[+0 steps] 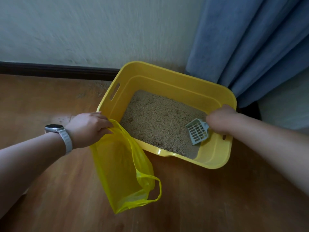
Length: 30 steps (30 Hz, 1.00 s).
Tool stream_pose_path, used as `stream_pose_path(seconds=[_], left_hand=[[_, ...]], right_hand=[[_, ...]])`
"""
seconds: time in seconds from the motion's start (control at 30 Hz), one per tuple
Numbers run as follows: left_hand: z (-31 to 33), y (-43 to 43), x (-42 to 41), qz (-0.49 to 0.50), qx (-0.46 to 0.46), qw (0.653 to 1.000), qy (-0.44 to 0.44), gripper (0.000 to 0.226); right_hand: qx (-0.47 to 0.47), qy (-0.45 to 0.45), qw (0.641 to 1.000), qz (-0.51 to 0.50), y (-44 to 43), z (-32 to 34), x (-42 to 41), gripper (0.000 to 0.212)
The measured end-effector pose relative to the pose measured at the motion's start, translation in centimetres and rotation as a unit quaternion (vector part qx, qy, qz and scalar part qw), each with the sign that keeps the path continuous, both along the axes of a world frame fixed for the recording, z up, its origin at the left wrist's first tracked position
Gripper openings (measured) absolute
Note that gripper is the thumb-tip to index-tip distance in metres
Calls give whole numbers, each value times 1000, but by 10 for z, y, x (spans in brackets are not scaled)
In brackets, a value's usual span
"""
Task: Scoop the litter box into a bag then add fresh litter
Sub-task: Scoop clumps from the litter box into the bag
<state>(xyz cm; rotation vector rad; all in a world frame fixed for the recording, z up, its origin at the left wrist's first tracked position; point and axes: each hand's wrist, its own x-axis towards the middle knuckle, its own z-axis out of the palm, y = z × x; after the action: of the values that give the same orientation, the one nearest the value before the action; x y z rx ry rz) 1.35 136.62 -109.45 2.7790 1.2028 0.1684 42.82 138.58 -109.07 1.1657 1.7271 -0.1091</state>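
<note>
A yellow plastic litter box (167, 77) sits on the wooden floor in a corner, partly filled with tan litter (160, 121). My right hand (221, 119) grips the handle of a grey slotted scoop (198, 132), whose blade rests on the litter at the box's right end. The handle is hidden in my fist. My left hand (88, 127) pinches one handle of a translucent yellow plastic bag (122, 171), which hangs open beside the box's near left corner. A watch is on my left wrist.
A pale wall (100, 30) with a dark skirting board runs behind the box. A blue curtain (259, 47) hangs at the right, touching the box's far corner. Some litter grains are scattered on the wooden floor (50, 97) left of the box.
</note>
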Motion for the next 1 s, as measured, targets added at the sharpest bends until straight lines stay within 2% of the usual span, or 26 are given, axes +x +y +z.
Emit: stream_pose_path(seconds=[0.1,0.23,0.4,0.63,0.8,1.0], left_hand=[[0,-1,1,1,6,1000,3,8],[1,-1,2,5,0,1000,11,17],[3,-1,3,3,4,1000,11,18],[3,-1,6,5,7,1000,3,17],[3,-2,6,8,17,1000,-3,16],[2,-1,6,8,12,1000,-3,15]], right_hand=[[34,44,998,-9,5,-4,9,28],[60,80,995,-16,12,-9,17,29],[23,113,992,-46,19,-21,10,28],[-6,170,985,3,1,-43,0,23],[-34,173,983,-44,-6,-47,7,17],[-77,193,973,-100,-22,-55,-2,25]])
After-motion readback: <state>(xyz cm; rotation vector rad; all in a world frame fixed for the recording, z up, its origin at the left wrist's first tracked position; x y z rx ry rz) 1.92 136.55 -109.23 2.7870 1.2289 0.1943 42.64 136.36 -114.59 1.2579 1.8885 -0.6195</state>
